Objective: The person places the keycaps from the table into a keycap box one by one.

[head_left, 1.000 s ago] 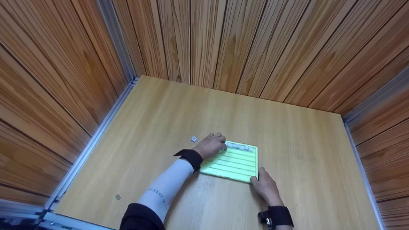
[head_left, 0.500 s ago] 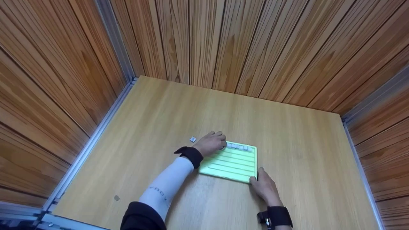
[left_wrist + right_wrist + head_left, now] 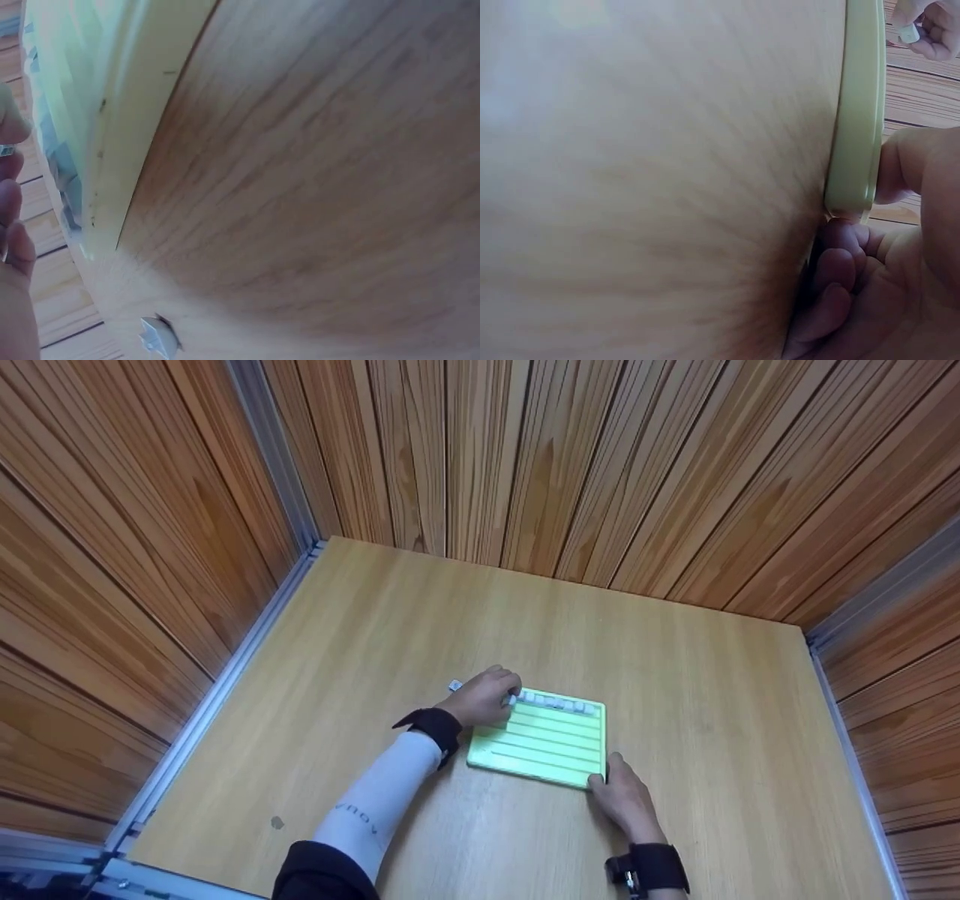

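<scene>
Hands at the grooved green board

Inspection of the light wooden tabletop (image 3: pixel 420 607) shows a pale green square plastic board with parallel grooves (image 3: pixel 544 742) lying flat on it, near the front centre. We find a row of small grey-white square tiles (image 3: pixel 559 704) seated in the board's far groove. We note the left hand (image 3: pixel 484 699) at the board's far left corner, fingers curled, pinching one small tile (image 3: pixel 908 34) at the left end of that row; the right wrist view confirms the tile between the fingertips. We record the right hand (image 3: pixel 626 799) at the board's near right corner, its thumb and curled fingers clasping the edge of the board. A single loose grey tile (image 3: pixel 454 685) lies on the tabletop, just beside the left hand's knuckles. Wood-panelled walls (image 3: pixel 570 465) enclose the tabletop.
</scene>
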A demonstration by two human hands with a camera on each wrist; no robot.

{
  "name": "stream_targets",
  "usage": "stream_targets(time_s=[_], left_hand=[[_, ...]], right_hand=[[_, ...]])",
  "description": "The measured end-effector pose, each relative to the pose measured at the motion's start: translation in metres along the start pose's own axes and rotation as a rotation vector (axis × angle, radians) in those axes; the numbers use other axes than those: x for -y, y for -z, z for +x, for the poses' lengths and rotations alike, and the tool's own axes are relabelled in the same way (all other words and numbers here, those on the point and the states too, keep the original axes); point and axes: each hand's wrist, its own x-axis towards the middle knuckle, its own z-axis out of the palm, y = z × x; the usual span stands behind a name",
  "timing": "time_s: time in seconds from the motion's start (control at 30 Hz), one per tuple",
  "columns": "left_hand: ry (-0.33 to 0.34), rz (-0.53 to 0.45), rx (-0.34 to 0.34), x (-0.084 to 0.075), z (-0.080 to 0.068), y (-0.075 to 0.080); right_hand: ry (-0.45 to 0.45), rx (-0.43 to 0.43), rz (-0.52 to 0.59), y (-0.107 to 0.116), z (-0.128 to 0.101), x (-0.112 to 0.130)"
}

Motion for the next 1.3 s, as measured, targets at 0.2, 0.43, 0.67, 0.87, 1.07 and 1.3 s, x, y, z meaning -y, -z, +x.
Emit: stream_targets(time_s=[0.2, 0.43, 0.67, 0.87, 1.07, 1.3], left_hand=[[0.11, -0.189, -0.018, -0.001, -0.004, 0.004], [0.044, -0.199, -0.057, 0.0, -0.01, 0.007], [-0.005, -0.169, -0.055, 0.0, -0.011, 0.009], [0.037, -0.189, -0.049, -0.001, -0.01, 0.011], [0.107, -0.209, -0.051, -0.003, -0.01, 0.015], [0.082, -0.146, -0.044, -0.003, -0.013, 0.013]], right_hand=[[-0.016, 0.005, -0.002, -0.001, 0.0, -0.002], [0.017, -0.001, -0.006, 0.0, 0.0, -0.001], [0.008, -0.007, -0.004, 0.0, 0.0, 0.0], [0.013, -0.007, -0.009, 0.0, 0.0, 0.001], [0.019, -0.015, -0.008, 0.0, 0.001, 0.001], [0.02, -0.02, -0.013, -0.002, 0.001, 0.0]])
